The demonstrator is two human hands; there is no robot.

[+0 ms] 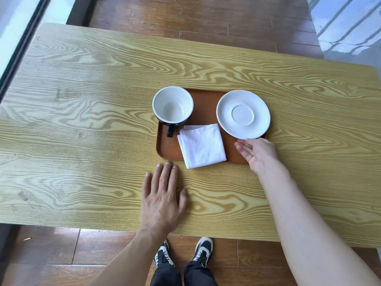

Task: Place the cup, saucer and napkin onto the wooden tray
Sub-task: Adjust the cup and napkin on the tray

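Observation:
A brown wooden tray (pixel 204 104) lies in the middle of the table. The cup (pixel 172 105), white inside and dark outside, stands on the tray's far left corner with its handle toward me. A white saucer (pixel 243 114) rests on the tray's right side. The folded white napkin (pixel 202 145) lies on the tray's near part, its near corner hanging over the rim. My right hand (pixel 257 153) is palm up at the saucer's near edge, fingertips touching the rim; whether it grips the rim I cannot tell. My left hand (pixel 162 195) lies flat on the table, fingers spread, just short of the tray.
The light wood-grain table (pixel 82 120) has its near edge just above my shoes (pixel 183 252). A glass wall runs along the left side, a railing stands at the far right, and dark wooden floor surrounds the table.

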